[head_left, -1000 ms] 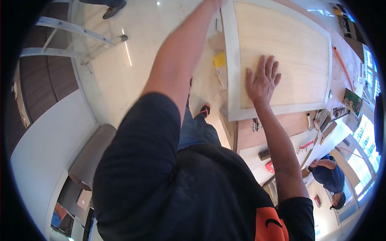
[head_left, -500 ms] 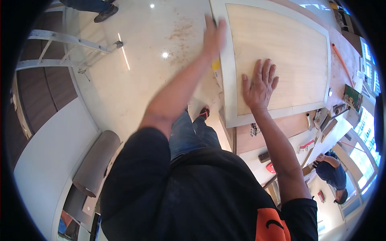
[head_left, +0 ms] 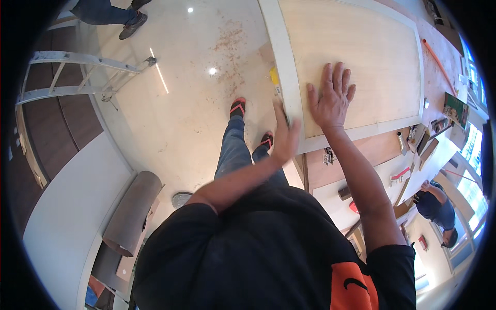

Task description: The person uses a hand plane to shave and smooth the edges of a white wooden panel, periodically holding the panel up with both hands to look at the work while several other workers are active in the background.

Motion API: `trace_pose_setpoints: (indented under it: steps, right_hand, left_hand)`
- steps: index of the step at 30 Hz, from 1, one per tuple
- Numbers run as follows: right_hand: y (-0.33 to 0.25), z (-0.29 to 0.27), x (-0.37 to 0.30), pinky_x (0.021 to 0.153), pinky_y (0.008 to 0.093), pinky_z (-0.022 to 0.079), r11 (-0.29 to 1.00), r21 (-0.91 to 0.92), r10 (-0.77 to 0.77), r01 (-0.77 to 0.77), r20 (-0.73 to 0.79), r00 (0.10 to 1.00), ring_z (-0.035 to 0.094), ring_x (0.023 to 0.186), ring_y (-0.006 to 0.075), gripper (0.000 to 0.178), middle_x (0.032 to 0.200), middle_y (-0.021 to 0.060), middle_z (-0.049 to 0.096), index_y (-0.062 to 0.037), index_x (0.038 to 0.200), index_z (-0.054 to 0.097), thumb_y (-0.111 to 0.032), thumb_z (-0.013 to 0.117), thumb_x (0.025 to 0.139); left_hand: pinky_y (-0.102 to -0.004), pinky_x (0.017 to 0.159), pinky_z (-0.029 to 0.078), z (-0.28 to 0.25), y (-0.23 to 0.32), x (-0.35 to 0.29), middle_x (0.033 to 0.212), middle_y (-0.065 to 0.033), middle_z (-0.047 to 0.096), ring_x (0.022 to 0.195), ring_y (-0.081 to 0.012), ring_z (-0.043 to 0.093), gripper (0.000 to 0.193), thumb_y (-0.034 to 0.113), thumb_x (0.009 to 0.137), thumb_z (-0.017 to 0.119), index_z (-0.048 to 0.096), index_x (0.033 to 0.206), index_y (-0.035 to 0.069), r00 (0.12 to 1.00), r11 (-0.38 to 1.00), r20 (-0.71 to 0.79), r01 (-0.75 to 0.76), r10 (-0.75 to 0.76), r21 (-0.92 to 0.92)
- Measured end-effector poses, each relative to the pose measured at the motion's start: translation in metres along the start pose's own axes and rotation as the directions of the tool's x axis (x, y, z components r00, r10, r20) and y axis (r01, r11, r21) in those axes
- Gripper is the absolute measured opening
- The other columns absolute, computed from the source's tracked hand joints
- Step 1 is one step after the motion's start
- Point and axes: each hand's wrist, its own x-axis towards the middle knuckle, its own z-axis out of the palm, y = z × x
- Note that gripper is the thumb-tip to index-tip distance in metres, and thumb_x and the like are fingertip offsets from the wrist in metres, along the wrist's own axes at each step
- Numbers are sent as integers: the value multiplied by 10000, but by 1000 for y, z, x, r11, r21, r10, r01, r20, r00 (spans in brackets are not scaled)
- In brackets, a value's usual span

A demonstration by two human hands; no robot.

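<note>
A large pale wood panel (head_left: 361, 62) with a white frame (head_left: 285, 64) lies flat on the workbench in front of me to the right. My right hand (head_left: 333, 106) rests palm down on the panel, fingers spread, near its closest left corner. Against the outer left edge of the frame is my left hand (head_left: 285, 137), blurred by motion. Its thumb lies toward the top of the frame and its fingers run down along the side. A dark bit shows between thumb and fingers, too smeared to name.
Workbench (head_left: 330, 170) carries an orange-red rod (head_left: 439, 67) beyond the panel. A yellow object (head_left: 274, 76) sits by the frame's left edge. Reddish dust (head_left: 230, 51) covers some floor. At left are a ladder (head_left: 77, 59) and grey roll (head_left: 133, 212). Another person (head_left: 436, 206) stands right; another's legs show upper left.
My left hand has come back toward me along the frame's left edge, from the far part to the near corner. My right hand stays flat on the panel.
</note>
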Motion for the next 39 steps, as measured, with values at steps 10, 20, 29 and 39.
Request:
trace_pose_setpoints:
  steps: [10, 20, 29, 39]
  right_hand:
    - [-3, 10, -4, 1236, 687, 116, 1000, 1, -24, 24, -4, 1000, 177, 1585, 467, 780, 1709, 224, 256, -99, 1625, 368, -574, 513, 1024]
    - [5, 15, -8, 1241, 670, 115, 1000, -14, -17, 16, -39, 999, 171, 1593, 447, 781, 1718, 207, 250, -102, 1627, 368, -587, 497, 1029]
    - [-3, 21, -9, 1257, 631, 139, 999, -43, -16, 14, -44, 999, 182, 1600, 410, 777, 1725, 185, 248, -115, 1641, 355, -578, 496, 1032]
    - [0, 22, -10, 1257, 630, 147, 999, -44, -10, 7, -51, 999, 189, 1599, 407, 762, 1722, 184, 259, -112, 1632, 375, -571, 497, 1035]
  left_hand:
    - [-412, 1003, 494, -48, 89, 166, 1326, -284, 631, 1175, -316, 633, 838, 468, 1092, 486, 175, 1602, -120, 986, 981, -48, -162, 158, -106]
    - [-434, 1159, 396, -18, -24, -51, 1514, -357, 481, 1419, -433, 503, 822, 298, 1050, 563, 129, 1628, -93, 983, 999, 181, -21, 13, 44]
    - [-351, 802, 577, -106, -21, -6, 1119, -121, 737, 926, -187, 719, 354, 138, 966, 729, 662, 1256, -54, 980, 899, -24, 171, -197, -404]
    - [-324, 624, 527, -106, -45, 42, 766, -73, 661, 668, -162, 633, 538, 503, 1057, 592, 678, 1111, -25, 929, 577, 263, 367, -259, -730]
